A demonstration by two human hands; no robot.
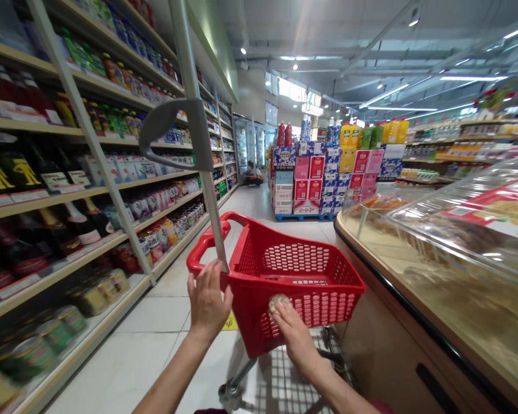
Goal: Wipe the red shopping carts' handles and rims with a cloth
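Lying against the side of the red perforated plastic cart basket (250, 305), a crumpled off-white cloth (278, 300) is gripped under the right hand (294, 332); the left hand (209, 306), apart from it, extends loose fingers by the red tubular handle (195, 259). Rightward, a clear-walled counter (369, 241) holds brown food (382, 202).

Yellow floor sticker (230, 322) at 7 o'clock read "小". Red boxes (317, 167) at 2 o'clock bore white lettering, too small to read. Bottle labels (55, 181) and shelf tags (23, 195) at 9 o'clock, lid label (496, 201) at 3 o'clock: print too blurred.
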